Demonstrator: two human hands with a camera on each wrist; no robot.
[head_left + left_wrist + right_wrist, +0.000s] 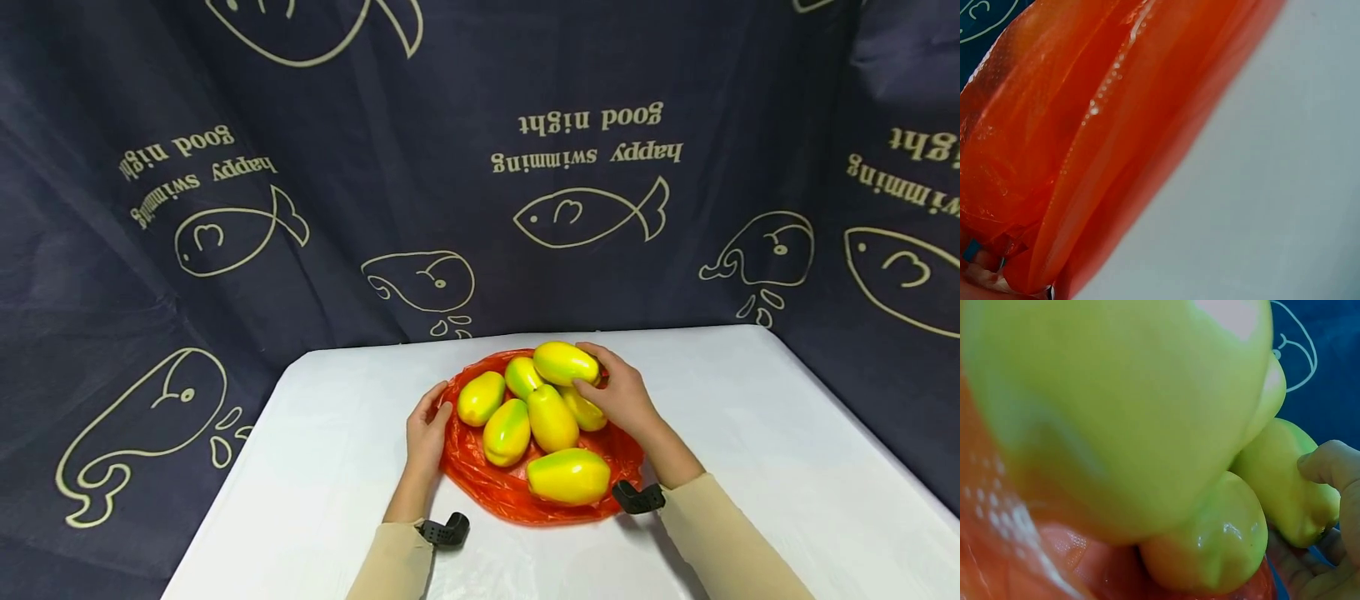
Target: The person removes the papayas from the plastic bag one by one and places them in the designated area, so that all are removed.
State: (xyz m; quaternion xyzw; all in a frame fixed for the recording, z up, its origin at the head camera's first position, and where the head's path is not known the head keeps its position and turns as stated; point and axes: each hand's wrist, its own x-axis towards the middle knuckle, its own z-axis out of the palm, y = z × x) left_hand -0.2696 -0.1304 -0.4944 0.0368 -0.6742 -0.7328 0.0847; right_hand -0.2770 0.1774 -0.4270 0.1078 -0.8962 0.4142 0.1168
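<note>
Several yellow-green papayas (pixel 553 419) lie in a red plastic bag (pixel 487 492) with its mouth spread wide. At the back right of the bag, my right hand (pixel 621 393) grips the end of one papaya (pixel 564 363), thumb on the near side and fingers beyond it. The right wrist view shows thumb and fingers round that papaya (pixel 1288 481), beside other papayas, one very close to the camera. My left hand (pixel 426 433) holds the bag's left rim; in the left wrist view only a bit of this hand shows, against the gathered red plastic (pixel 1104 150).
The bag rests on a white-covered table (pixel 337 433). Behind the table and at its sides hangs a dark blue cloth (pixel 420 167) with fish and whale drawings. A papaya (pixel 570 477) lies at the bag's front edge, close to the right wrist's black camera (pixel 637 497).
</note>
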